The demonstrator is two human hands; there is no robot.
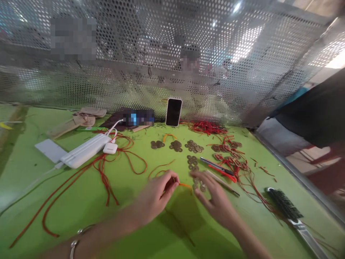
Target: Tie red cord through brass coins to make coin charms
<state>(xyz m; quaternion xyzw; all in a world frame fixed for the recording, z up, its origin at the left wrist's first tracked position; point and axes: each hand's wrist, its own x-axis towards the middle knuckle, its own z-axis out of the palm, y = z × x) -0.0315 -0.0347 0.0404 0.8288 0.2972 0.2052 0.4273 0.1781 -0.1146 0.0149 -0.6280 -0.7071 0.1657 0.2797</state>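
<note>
My left hand [161, 189] is closed in a pinch near the middle of the green table, and an orange cord [185, 185] sticks out to the right from its fingertips. A thin red cord trails below that hand. My right hand [215, 198] hovers just to the right, thumb and fingers apart, over a few round coins with holes [196, 182]. Its grip is empty as far as I can see. More holed coins [193, 163] lie in small groups beyond it. An orange cord loop [169, 136] rests by the farther coins.
Tweezers-like metal tool [215, 164], red-handled tool [229, 176] and thin stick [225, 184] lie right of my hands. Corded coins [234, 158], a red cord pile [206, 127] and a brush [285, 205] are farther right. A power strip [86, 150], red cords [101, 165] and phone [174, 112] stand left and back.
</note>
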